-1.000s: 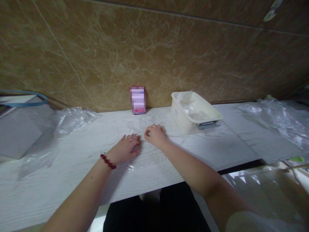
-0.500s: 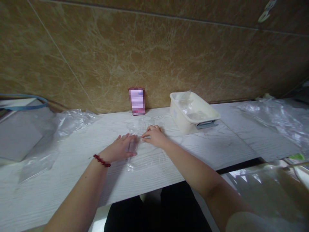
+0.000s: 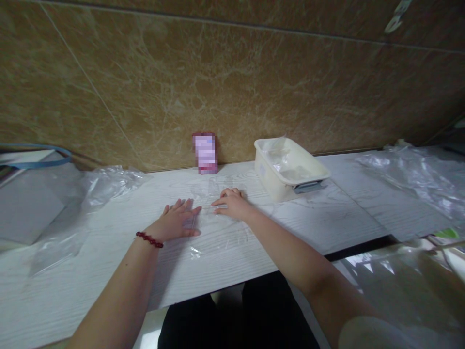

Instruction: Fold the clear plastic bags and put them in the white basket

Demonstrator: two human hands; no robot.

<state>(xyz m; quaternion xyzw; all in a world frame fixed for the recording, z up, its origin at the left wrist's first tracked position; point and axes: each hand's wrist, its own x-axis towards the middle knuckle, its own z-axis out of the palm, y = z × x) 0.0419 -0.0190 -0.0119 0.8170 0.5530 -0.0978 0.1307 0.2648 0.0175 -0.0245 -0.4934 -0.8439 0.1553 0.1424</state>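
A clear plastic bag (image 3: 221, 235) lies spread on the pale wood-grain table, its outline faint against the surface. My left hand (image 3: 177, 221), with a red bead bracelet (image 3: 149, 239) at its wrist, rests open with spread fingers at the bag's left side. On the bag's upper part lies my right hand (image 3: 233, 204), thumb and forefinger stretched apart towards the left and the other fingers slightly bent. Neither hand grips anything that I can see.
A cream plastic bin (image 3: 276, 179) with clear plastic inside stands behind my right hand. A phone (image 3: 206, 154), its screen blurred, leans on the marbled wall. Crumpled plastic (image 3: 111, 186) and a white box (image 3: 29, 208) sit left; more plastic sheeting (image 3: 417, 169) lies far right.
My left hand has slid left, away from my right hand, and its fingers are spread wider. My right hand has stayed nearly in place.
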